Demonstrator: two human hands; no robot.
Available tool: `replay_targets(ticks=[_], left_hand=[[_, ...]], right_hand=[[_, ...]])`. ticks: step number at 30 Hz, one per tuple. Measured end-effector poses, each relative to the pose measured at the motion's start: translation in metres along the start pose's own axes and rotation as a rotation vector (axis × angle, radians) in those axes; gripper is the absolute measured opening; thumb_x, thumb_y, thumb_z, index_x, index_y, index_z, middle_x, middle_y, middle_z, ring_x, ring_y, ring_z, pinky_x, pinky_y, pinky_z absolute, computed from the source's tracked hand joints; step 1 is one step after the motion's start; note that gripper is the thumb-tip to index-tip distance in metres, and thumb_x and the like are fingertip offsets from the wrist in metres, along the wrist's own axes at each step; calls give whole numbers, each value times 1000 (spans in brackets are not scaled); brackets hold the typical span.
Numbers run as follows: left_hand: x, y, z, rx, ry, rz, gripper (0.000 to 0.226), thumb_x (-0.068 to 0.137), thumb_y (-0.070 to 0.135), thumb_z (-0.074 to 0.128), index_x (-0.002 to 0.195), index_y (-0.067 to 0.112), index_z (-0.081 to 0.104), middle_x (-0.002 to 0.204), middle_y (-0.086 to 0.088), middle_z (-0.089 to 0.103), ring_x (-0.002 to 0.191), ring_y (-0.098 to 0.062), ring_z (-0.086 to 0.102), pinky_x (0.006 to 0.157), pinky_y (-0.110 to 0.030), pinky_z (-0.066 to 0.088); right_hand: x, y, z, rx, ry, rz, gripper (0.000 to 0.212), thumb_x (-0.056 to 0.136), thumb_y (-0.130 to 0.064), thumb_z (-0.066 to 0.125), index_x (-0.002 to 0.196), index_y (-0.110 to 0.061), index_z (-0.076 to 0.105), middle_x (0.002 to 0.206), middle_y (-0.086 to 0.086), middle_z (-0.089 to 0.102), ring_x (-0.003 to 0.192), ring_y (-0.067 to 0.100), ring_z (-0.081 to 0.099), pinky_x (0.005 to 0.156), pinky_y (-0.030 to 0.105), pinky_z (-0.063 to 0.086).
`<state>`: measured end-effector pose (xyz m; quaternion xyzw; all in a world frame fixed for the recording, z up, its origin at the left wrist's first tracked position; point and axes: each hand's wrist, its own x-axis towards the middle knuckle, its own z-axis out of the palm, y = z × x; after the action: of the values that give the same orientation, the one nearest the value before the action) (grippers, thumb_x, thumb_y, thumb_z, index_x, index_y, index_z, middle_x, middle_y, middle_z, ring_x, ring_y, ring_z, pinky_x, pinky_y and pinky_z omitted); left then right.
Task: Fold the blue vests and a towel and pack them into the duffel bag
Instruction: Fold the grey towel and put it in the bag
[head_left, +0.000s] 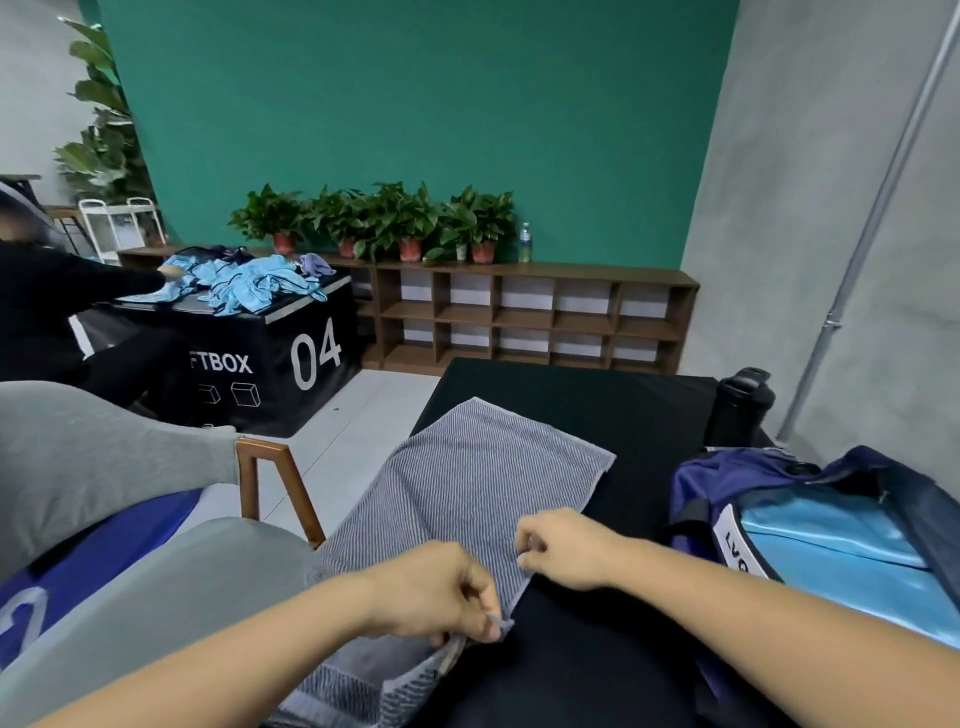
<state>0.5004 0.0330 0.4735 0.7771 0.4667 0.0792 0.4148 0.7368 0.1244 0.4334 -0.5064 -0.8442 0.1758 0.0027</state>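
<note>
Pinching the grey striped cloth towel (483, 478) at the left edge of the black table (571, 395), left hand (441, 592) and right hand (566, 548) may skew the fold through uneven pulling.

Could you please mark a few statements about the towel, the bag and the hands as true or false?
The left hand and right hand each pinch the striped towel at its near edge. True.
The towel lies inside the duffel bag. False: it is spread on the black table beside the bag.
The duffel bag is closed. False: it is open, with light blue fabric inside.
A black bottle stands beyond the bag. True.
</note>
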Motion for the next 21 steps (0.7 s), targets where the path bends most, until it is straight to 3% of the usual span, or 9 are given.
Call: replay_targets(ticks=[2, 5, 8, 11, 14, 18, 21], left_hand=[[1, 3, 12, 5, -31, 1, 6, 93, 23, 82, 92, 29, 80, 74, 11, 68, 60, 0, 57, 55, -19, 51], [2, 5, 28, 20, -60, 4, 7, 91, 24, 83, 94, 30, 81, 72, 14, 69, 67, -3, 60, 54, -19, 52], [3, 5, 45, 2, -66, 8, 13, 91, 19, 83, 104, 20, 83, 70, 16, 69, 67, 0, 61, 56, -18, 53], [5, 4, 61, -56, -69, 9, 21, 92, 10, 80, 113, 13, 80, 81, 10, 72, 75, -7, 64, 61, -20, 55], [5, 3, 73, -97, -102, 22, 31, 93, 1, 72, 122, 9, 74, 91, 0, 76, 82, -15, 67, 71, -25, 57], [2, -10, 72, -54, -91, 54, 28, 93, 17, 78, 121, 16, 75, 104, -11, 80, 91, -12, 69, 98, -40, 60], [-7, -24, 61, -56, -42, 48, 25, 95, 18, 79, 119, 16, 74, 105, -8, 80, 95, -10, 72, 103, -39, 57]], right_hand=[[-14, -13, 17, -51, -15, -77, 21, 100, -49, 65, 108, -30, 66, 101, -11, 58, 95, 14, 59, 88, 34, 50], [-28, -17, 27, -206, 17, -52, 32, 104, -59, 52, 111, -29, 59, 113, 0, 55, 106, 27, 60, 87, 40, 44], [-32, -7, 25, -305, 65, 9, 36, 105, -63, 45, 109, -29, 56, 118, 1, 56, 114, 29, 58, 94, 44, 40], [-32, 7, 21, -385, 43, 87, 33, 104, -64, 46, 109, -31, 52, 124, 2, 56, 121, 30, 53, 101, 47, 38], [-32, 18, 16, -414, 16, 177, 33, 104, -59, 49, 118, -30, 53, 133, 6, 53, 125, 31, 50, 104, 47, 37], [-27, 30, 9, -374, -22, 300, 46, 104, -60, 51, 133, -24, 52, 142, 12, 50, 132, 36, 49, 109, 50, 37], [-22, 39, 4, -372, -13, 374, 54, 104, -58, 51, 144, -21, 48, 149, 13, 48, 136, 37, 47, 112, 51, 38]])
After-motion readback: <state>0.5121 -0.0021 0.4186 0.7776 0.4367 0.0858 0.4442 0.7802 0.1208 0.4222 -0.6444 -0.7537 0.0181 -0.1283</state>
